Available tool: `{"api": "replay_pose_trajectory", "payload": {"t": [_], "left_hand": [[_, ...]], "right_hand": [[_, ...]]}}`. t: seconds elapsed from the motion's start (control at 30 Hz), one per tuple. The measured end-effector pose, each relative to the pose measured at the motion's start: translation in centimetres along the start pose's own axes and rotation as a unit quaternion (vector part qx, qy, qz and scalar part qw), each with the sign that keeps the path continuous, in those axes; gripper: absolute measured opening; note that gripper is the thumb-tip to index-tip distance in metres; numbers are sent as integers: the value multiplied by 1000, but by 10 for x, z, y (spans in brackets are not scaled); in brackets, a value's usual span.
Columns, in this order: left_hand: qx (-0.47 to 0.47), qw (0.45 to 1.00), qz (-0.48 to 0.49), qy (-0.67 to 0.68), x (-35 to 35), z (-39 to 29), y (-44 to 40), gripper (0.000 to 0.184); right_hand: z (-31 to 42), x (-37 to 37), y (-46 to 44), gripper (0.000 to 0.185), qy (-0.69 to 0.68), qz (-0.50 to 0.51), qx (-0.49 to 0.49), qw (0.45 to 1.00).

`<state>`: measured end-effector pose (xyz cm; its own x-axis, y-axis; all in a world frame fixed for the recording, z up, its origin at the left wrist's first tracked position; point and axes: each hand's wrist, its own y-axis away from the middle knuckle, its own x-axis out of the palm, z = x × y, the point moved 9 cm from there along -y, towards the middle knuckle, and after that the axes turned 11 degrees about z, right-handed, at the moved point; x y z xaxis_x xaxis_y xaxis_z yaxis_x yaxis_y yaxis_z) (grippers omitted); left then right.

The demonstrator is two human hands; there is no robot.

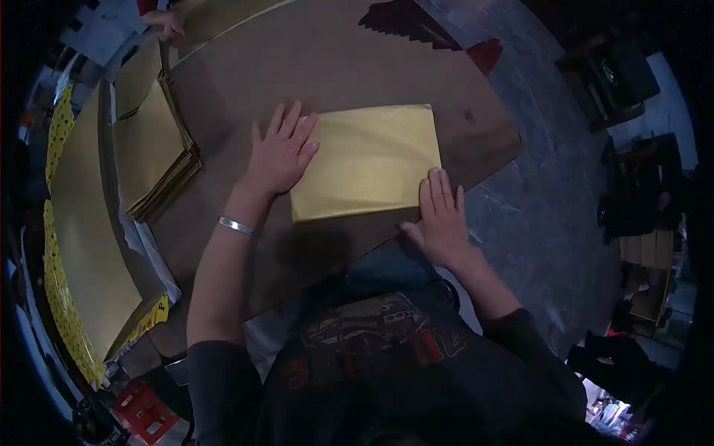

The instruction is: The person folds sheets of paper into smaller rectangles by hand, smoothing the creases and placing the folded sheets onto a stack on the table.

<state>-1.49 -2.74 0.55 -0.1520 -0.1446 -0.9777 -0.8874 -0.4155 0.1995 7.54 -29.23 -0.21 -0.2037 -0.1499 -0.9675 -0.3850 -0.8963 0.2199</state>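
A stack of gold paper sheets (364,163), or a flat packet of gold paper, lies on the brown board in front of me; I cannot tell which. Spread fingers of my left hand (279,152) rest at its left edge, the fingertips near its upper left corner. At the lower right corner, my right hand (442,215) lies with its fingers stretched along the edge and its thumb apart. Neither hand grips anything. A silver bracelet (236,225) circles my left wrist.
Folded gold sheets (152,134) are piled on the left, beside a larger gold stack (89,223) with yellow wrapping (63,297). Another person's hand (169,24) shows at the top left. Dark red pieces (413,24) lie at the far edge. A red crate (145,411) stands below left.
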Motion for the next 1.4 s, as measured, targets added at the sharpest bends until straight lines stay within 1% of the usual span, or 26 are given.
{"api": "replay_pose_trajectory", "payload": {"t": [0.07, 0.1, 0.13, 0.17, 0.2, 0.23, 0.27, 0.33, 0.37, 0.43, 0.53, 0.57, 0.63, 0.67, 0.83, 0.9, 0.93, 1.0, 1.03, 1.07, 1.13, 1.17, 1.27, 1.33, 1.37, 1.4], "left_hand": [[1, 1000, 10, 15, -6, -6, 3, 56], [-29, 1000, 7, -10, -11, -6, 5, 56], [-58, 998, 7, -34, -17, -10, 9, 57], [-59, 998, -14, 8, -25, -19, 15, 58], [-55, 993, -45, 91, -33, -31, 23, 58], [-51, 981, -74, 174, -38, -43, 30, 58], [-39, 961, -106, 252, -31, -53, 31, 55], [-5, 928, -149, 342, -20, -77, 38, 53], [-16, 930, -159, 332, -13, -85, 40, 52], [-42, 945, -108, 305, -3, -95, 42, 52], [-40, 971, -25, 235, 12, -100, 39, 55], [-30, 977, -1, 209, 23, -99, 37, 57], [9, 989, 0, 148, 20, -105, 40, 56], [33, 990, -37, 129, 17, -107, 43, 54], [71, 987, -95, 112, 4, -84, 55, 54], [55, 991, -84, 83, -6, -67, 66, 58], [67, 991, -86, 83, -7, -61, 69, 58], [29, 996, -61, 55, -2, -44, 71, 64], [19, 998, -28, 52, 4, -42, 68, 66], [27, 998, -32, 48, 4, -44, 68, 66], [-1, 999, 24, 29, 13, -41, 64, 71], [0, 999, 49, 15, 14, -41, 64, 75], [-11, 997, 81, 17, 16, -39, 61, 77], [-20, 995, 95, 21, 14, -39, 59, 77], [-5, 998, 61, 32, 13, -36, 61, 79], [9, 999, 26, 42, 8, -35, 63, 80]], "right_hand": [[-16, -4, 5, 88, 33, 34, 39, 998], [-26, -8, 5, 86, 26, 68, 61, 995], [-26, -18, 2, 86, 25, 64, 60, 996], [-27, -32, -4, 85, 5, 36, 54, 998], [-27, -45, -9, 84, -17, 10, 50, 999], [-19, -59, -19, 83, -44, -24, 38, 998], [-8, -62, -32, 83, -46, -22, 38, 998], [21, -75, -60, 78, -149, -62, -20, 987], [35, -73, -72, 77, -172, -76, -42, 981], [62, -64, -93, 74, -229, -107, -92, 963], [63, -36, -114, 74, -272, -56, -83, 957], [61, -33, -113, 75, -211, -43, -75, 974], [58, -29, -109, 80, -175, -55, -95, 979], [56, -29, -108, 79, -166, -52, -96, 980], [56, -25, -110, 80, -150, -11, -74, 986], [58, -29, -106, 78, -119, -19, -74, 990], [58, -29, -107, 77, -110, -15, -71, 991], [64, -28, -106, 78, -100, -31, -78, 991], [70, -30, -109, 78, -81, -33, -84, 993], [78, -31, -111, 78, -120, -9, -87, 989], [108, -28, -117, 78, -217, 31, -150, 964], [125, -24, -118, 78, -204, 16, -185, 961], [130, -24, -129, 77, -194, 21, -187, 963], [107, -23, -138, 76, -124, 12, -151, 981], [92, -26, -139, 76, -76, 8, -123, 989], [76, -28, -139, 75, -66, 14, -107, 992]]}}
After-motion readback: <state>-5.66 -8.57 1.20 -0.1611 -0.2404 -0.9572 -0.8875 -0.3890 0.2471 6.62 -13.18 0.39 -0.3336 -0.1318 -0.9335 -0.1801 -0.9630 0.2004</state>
